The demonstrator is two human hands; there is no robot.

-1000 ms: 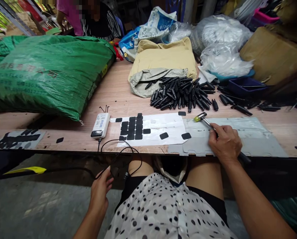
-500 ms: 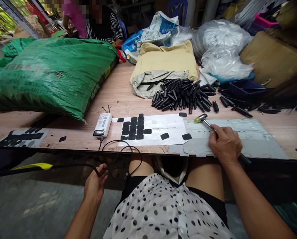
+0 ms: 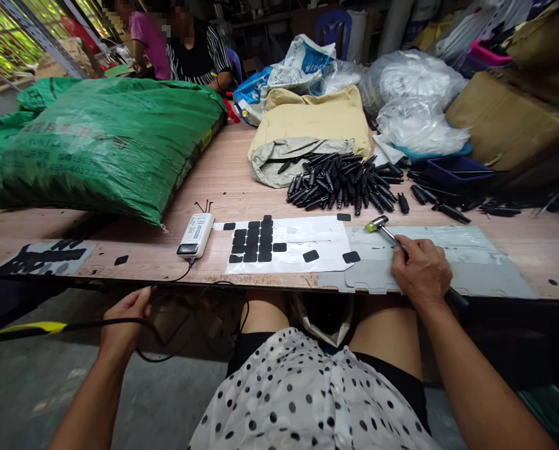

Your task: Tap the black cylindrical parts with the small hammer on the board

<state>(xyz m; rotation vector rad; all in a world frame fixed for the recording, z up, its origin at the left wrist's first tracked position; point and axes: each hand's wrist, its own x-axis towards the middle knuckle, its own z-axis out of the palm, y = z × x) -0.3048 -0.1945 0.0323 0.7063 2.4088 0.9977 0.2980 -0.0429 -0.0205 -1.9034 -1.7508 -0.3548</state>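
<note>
My left hand [image 3: 125, 315] is off the table's front edge at left, thumb and fingers pinched on a thin black cable [image 3: 171, 280]. That cable plugs into a white power bank [image 3: 196, 235] on the table. A thicker black cord with a yellow part [image 3: 49, 326] passes by the same hand. My right hand [image 3: 421, 267] grips a small hammer [image 3: 392, 235] with a metal shaft and a yellowish tip, resting over a grey sheet [image 3: 476, 262]. Left of the hammer lies a white sheet [image 3: 302, 231] bearing rows of black rounded pads [image 3: 251, 240].
Behind the sheets spreads a heap of black plastic parts [image 3: 342, 181] before a beige sack [image 3: 312, 122]. A big green sack [image 3: 101, 144] fills the left. Plastic bags [image 3: 411, 81] and a cardboard box [image 3: 504, 119] stand at right. Two people [image 3: 195, 50] sit beyond the table.
My left hand has moved left and slightly up, drawing the cable out from its loop near my lap. My right hand and the hammer have stayed nearly in place. The view has shifted slightly.
</note>
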